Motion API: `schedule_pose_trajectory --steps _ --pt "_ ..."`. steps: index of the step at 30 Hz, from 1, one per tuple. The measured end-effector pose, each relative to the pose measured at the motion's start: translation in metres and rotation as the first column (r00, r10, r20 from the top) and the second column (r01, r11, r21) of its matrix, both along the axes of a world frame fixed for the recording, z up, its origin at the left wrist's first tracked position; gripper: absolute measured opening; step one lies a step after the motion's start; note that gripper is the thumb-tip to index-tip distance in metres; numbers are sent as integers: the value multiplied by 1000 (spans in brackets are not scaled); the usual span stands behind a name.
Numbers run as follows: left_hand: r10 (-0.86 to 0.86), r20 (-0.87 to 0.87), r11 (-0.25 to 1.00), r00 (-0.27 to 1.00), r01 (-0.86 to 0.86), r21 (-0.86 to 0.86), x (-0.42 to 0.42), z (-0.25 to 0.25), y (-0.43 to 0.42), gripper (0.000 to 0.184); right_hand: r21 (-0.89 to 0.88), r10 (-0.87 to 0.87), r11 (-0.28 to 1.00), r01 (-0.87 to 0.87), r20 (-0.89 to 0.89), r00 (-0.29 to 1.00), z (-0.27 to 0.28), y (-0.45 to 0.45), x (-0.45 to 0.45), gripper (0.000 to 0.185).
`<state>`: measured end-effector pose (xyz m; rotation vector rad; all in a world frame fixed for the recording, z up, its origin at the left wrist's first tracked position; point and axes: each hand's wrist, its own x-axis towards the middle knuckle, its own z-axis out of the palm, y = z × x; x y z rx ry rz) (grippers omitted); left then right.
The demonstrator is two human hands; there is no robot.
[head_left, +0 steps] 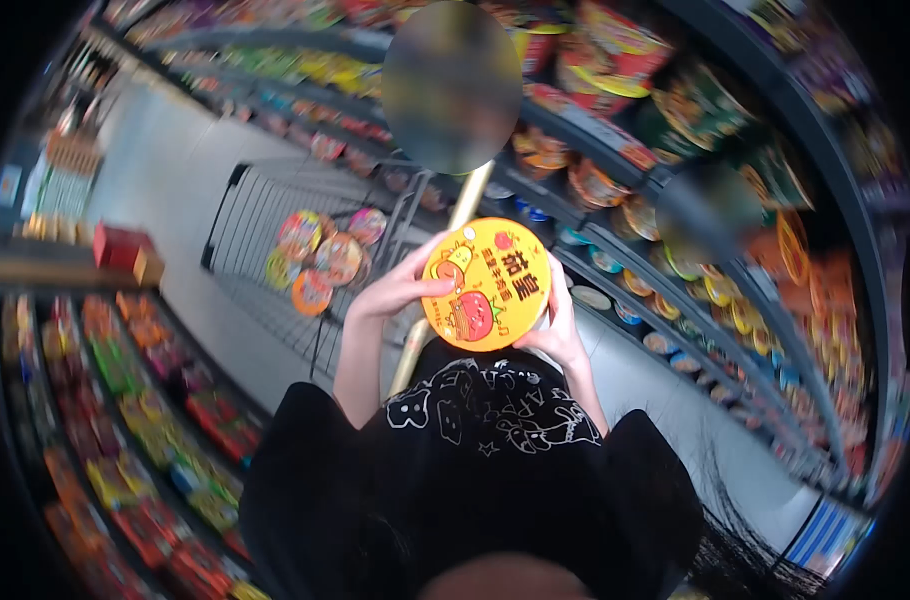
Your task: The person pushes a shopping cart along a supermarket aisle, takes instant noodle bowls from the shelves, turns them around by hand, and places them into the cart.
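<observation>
A round tub of instant noodles (490, 285) with a yellow lid is held up in front of my chest. Cartoon tomatoes and dark lettering decorate the lid, which faces me. My left hand (400, 287) grips its left side, the thumb lying on the lid. On the right side, my right hand (560, 325) is closed round the edge, its fingers partly hidden behind the tub. Beyond my left hand is a wire shopping cart (237, 225), with several colourful round tubs (337, 258) lying together in it.
Shelves of noodle tubs and cups (600, 185) run along the right side of the aisle. Packets in bright colours fill the shelves (145, 430) on the left. Grey floor (180, 150) stretches past the cart. A red box (120, 245) sits at the far left.
</observation>
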<state>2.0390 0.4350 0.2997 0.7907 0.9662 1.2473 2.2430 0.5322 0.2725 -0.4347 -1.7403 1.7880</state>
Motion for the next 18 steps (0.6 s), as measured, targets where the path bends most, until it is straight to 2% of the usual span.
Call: schedule_pose_trajectory --steps 1,3,5,6,7,8,10,11,12,13,14,15,17,18 --pt "89 -3 996 996 -89 2 -5 1 -15 67 168 31 985 -41 66 997 -4 4 -11 104" --pt "294 88 954 952 -288 -77 -18 -11 -48 72 441 75 891 -108 91 993 3 5 -40 99" --pt "527 62 849 848 -522 -77 -25 -14 -81 65 456 156 870 -187 106 982 0 0 -65 95" --pt "557 55 830 829 -552 -84 -33 -19 -96 65 484 187 838 -252 179 966 0 -4 -76 89" --pt "653 86 757 752 -647 -90 -41 -29 -114 59 527 199 794 -303 245 949 -4 -9 -87 81" --pt "735 118 678 668 -728 -97 -50 -39 -130 53 604 196 707 -369 334 922 -11 -13 -97 79" --pt "792 89 611 604 -781 -132 -67 -53 -158 49 741 102 480 -470 485 869 -34 -27 -109 73" --pt "830 56 555 554 -816 -162 -76 -63 -170 45 736 118 475 -483 491 863 -42 -31 -112 73" --pt "840 57 541 540 -823 -173 -87 -80 -180 45 651 63 436 -621 666 743 -43 -38 -114 73" --pt "890 -7 446 455 -875 -190 -99 -101 -190 45 538 -1 403 -741 809 587 -45 -44 -114 72" --pt "927 -74 346 367 -916 -203 -108 -123 -200 45 526 15 395 -753 816 578 -47 -46 -112 72" --pt "931 -76 334 357 -918 -214 -115 -145 -209 45 559 21 377 -738 792 611 -48 -47 -111 71" --pt "975 -189 66 120 -961 -269 -128 -184 -218 45 633 19 347 -692 733 680 -49 -44 -109 71" --pt "970 -203 40 135 -910 -413 -134 -192 -223 42 639 35 352 -683 721 692 -47 -44 -107 70"
